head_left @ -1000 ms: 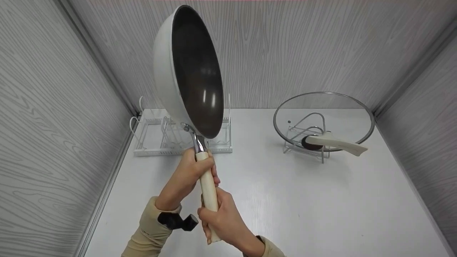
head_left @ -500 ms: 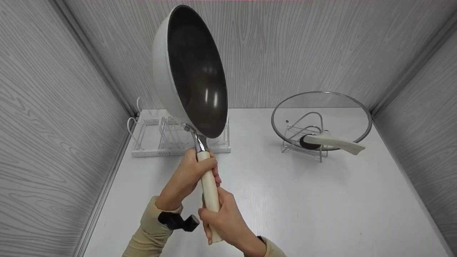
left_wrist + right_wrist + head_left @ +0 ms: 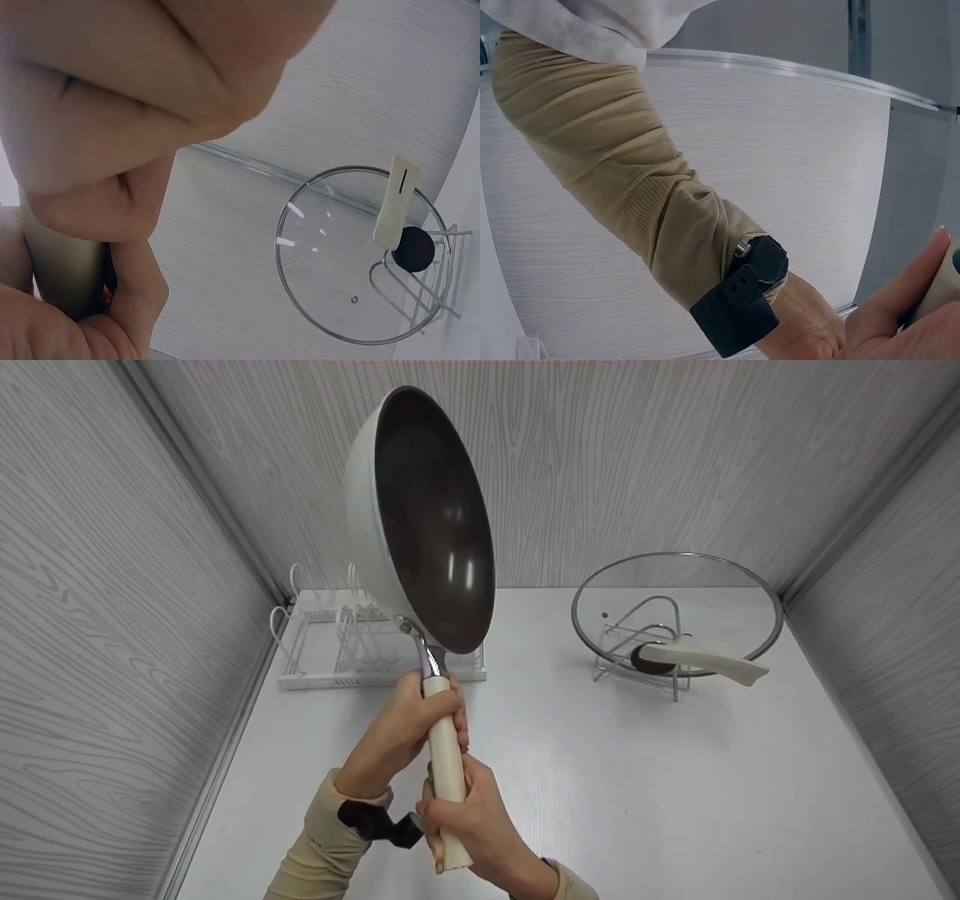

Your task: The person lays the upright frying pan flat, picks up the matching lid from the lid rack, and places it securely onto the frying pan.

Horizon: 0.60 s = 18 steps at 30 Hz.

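Observation:
A deep white frying pan (image 3: 435, 525) with a dark brown inside is held up over the table, its bowl pointing away and its open side facing right. My left hand (image 3: 401, 727) grips the cream handle (image 3: 448, 765) close to the metal neck, thumb across the top. Lower down, my right hand (image 3: 476, 821) wraps the same handle near its end. In the left wrist view, curled fingers (image 3: 112, 112) of the left hand fill the upper left, with the handle partly hidden below them. The right wrist view catches the handle's end (image 3: 941, 285) beside the right hand.
Behind the pan, a white wire rack (image 3: 315, 679) stands at the back left of the white table (image 3: 637, 810). At the back right, a glass lid (image 3: 720, 592) with a cream handle leans on a small wire stand (image 3: 675, 686). Grey wood-grain walls (image 3: 562, 472) enclose the sides and back.
The pan has shifted slightly to the right and a little lower in the head view, both hands keeping their grip on the handle. The left hand moved right with it; lid and racks stay put.

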Tool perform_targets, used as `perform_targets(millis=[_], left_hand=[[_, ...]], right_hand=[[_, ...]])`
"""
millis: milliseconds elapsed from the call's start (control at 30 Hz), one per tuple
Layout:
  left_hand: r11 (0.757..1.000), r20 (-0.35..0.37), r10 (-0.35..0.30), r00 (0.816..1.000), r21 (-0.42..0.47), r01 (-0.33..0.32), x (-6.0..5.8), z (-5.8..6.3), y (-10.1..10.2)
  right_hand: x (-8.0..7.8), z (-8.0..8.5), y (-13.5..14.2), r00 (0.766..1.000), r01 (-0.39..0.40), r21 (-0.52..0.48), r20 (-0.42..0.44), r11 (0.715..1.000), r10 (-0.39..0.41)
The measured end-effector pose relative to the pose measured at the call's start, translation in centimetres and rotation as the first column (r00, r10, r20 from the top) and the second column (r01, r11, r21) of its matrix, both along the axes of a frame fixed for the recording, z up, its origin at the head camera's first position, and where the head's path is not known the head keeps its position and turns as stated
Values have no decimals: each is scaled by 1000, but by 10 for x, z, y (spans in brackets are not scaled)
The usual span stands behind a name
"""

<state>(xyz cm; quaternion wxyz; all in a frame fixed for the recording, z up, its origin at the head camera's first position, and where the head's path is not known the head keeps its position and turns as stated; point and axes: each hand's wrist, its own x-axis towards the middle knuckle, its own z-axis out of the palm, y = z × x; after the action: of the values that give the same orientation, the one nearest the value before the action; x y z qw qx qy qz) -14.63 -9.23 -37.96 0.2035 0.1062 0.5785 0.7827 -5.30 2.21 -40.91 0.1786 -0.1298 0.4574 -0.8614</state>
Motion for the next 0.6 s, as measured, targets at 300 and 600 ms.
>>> perform_targets(millis=[300,600], left_hand=[[1000,0,-11,1000,21,11,-1,0,5],[999,-18,-24,1000,44,25,-3,-2,7]], right_hand=[[-1,-2,0,999,-36,-83,-3,996,36],[-4,-1,2,991,-118,-153,45,981,126]])
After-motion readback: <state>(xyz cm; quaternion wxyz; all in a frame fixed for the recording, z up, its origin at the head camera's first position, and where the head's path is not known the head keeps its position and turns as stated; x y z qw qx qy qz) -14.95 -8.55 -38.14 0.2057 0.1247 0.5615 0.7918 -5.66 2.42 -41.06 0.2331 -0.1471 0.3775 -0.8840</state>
